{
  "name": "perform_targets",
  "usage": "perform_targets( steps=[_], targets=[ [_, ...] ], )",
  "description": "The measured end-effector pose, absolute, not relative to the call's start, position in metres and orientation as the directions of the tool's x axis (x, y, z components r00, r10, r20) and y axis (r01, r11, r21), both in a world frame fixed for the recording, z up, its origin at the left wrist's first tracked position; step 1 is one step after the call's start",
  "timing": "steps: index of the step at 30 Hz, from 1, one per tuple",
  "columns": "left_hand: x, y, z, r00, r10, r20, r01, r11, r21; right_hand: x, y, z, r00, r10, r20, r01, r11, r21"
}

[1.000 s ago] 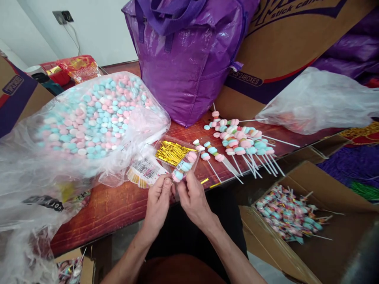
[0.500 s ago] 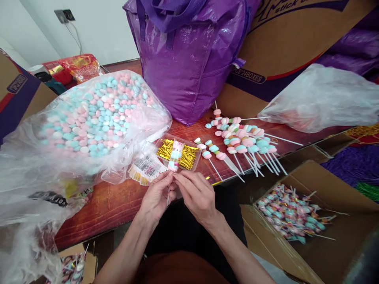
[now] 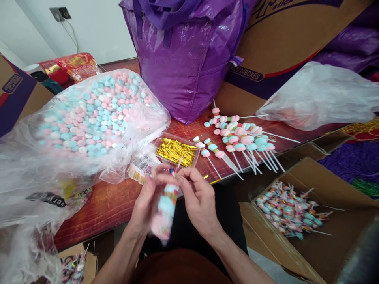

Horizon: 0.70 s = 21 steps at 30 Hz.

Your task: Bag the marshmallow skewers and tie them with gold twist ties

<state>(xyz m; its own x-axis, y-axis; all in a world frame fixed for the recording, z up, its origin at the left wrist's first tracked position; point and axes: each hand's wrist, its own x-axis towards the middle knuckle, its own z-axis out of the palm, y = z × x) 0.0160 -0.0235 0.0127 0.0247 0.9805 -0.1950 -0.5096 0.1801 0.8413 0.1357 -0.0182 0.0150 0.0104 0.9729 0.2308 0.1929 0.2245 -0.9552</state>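
Note:
A wrapped marshmallow skewer (image 3: 166,205), pink and blue inside clear printed film, hangs between my hands with its candy end down and its white stick pointing up. My left hand (image 3: 144,197) is closed around the wrapper's gathered neck near the stick. Pinched at that same neck are the fingers of my right hand (image 3: 197,199); whether a tie is between them is too small to see. Just beyond my fingers, gold twist ties (image 3: 176,150) fill a clear plastic tray (image 3: 196,157). Flat printed wrappers (image 3: 142,165) lie to its left.
Unwrapped marshmallow skewers (image 3: 245,138) are piled on the table (image 3: 118,201) at right. A big clear bag of marshmallows (image 3: 100,114) covers the left side. Behind stands a purple bag (image 3: 183,67). Below right, a cardboard box (image 3: 334,193) contains wrapped skewers; another box (image 3: 90,264) sits lower left.
The skewer has been flipped: its candy end pointed away over the tray and now points down toward me, blurred by motion. My hands remain together at the wrapper's neck.

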Motion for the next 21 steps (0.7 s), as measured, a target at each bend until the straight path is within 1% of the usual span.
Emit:
perform_targets(
  steps=[1,3,5,6,7,8,10,12,14,15,16,18,19,20,21],
  targets=[
    [0.013,-0.027,0.014,0.009,0.986,-0.169,-0.452,0.155,0.879,0.136,-0.018,0.021,0.018,0.966,0.257,0.203,0.248,-0.947],
    [0.010,-0.031,0.014,-0.016,0.985,-0.172,-0.378,0.153,0.913,0.136,-0.019,0.028,0.032,0.938,0.346,0.239,0.329,-0.913],
    [0.010,-0.033,0.010,-0.033,0.978,-0.208,-0.372,0.181,0.910,0.134,-0.021,0.028,0.031,0.911,0.411,0.254,0.391,-0.885],
    [0.012,-0.033,0.007,-0.032,0.973,-0.228,-0.384,0.199,0.902,0.135,-0.022,0.026,0.026,0.916,0.400,0.237,0.383,-0.893],
    [0.013,-0.032,0.004,-0.025,0.967,-0.252,-0.396,0.222,0.891,0.136,-0.024,0.022,0.021,0.937,0.349,0.198,0.338,-0.920],
    [0.015,-0.032,0.001,-0.011,0.961,-0.275,-0.404,0.247,0.881,0.138,-0.026,0.018,0.010,0.964,0.267,0.137,0.263,-0.955],
    [0.020,-0.031,-0.002,0.030,0.954,-0.299,-0.409,0.285,0.867,0.144,-0.031,0.006,-0.062,0.997,0.053,-0.043,0.051,-0.998],
    [0.025,-0.031,-0.004,0.088,0.951,-0.296,-0.386,0.307,0.870,0.153,-0.039,-0.006,-0.197,0.971,-0.135,-0.229,-0.179,-0.957],
    [0.029,-0.031,-0.003,0.128,0.960,-0.250,-0.298,0.277,0.913,0.162,-0.050,-0.019,-0.328,0.912,-0.246,-0.353,-0.360,-0.864],
    [0.031,-0.031,-0.003,0.148,0.965,-0.216,-0.230,0.246,0.942,0.166,-0.056,-0.025,-0.360,0.890,-0.280,-0.387,-0.416,-0.823],
    [0.032,-0.030,-0.003,0.171,0.969,-0.177,-0.158,0.204,0.966,0.171,-0.062,-0.032,-0.362,0.882,-0.300,-0.410,-0.440,-0.799],
    [0.029,-0.027,-0.005,0.193,0.976,-0.101,-0.015,0.106,0.994,0.184,-0.074,-0.043,-0.274,0.909,-0.314,-0.448,-0.410,-0.794],
    [0.025,-0.025,-0.008,0.163,0.984,-0.068,0.058,0.059,0.997,0.193,-0.078,-0.049,-0.190,0.932,-0.308,-0.469,-0.362,-0.805],
    [0.020,-0.022,-0.012,0.096,0.995,-0.036,0.137,0.023,0.990,0.205,-0.080,-0.054,-0.091,0.951,-0.296,-0.492,-0.301,-0.817],
    [0.013,-0.018,-0.016,-0.017,1.000,0.015,0.238,-0.011,0.971,0.218,-0.081,-0.059,0.024,0.959,-0.281,-0.520,-0.228,-0.823]
  ],
)
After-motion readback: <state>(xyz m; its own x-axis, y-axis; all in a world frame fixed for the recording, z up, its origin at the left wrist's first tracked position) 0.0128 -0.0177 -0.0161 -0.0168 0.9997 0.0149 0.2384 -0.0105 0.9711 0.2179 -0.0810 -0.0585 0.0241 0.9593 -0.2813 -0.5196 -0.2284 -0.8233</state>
